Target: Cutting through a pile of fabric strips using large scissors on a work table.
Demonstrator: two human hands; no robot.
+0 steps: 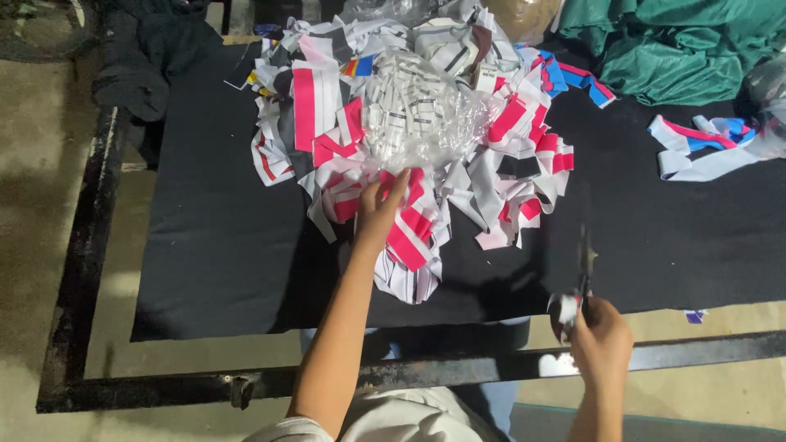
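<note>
My left hand point(378, 209) pinches a pink-and-white strip point(409, 233) from the pile point(426, 155). My right hand point(602, 336) grips scissors point(584, 274), fingers closed, blades up, clear of the bench point(221, 245).

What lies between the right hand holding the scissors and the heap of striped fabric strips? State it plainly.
In the head view, only bare black cloth covering the table lies between the right hand, gripping scissors, and the heap of strips. The left hand is on the heap.
</note>
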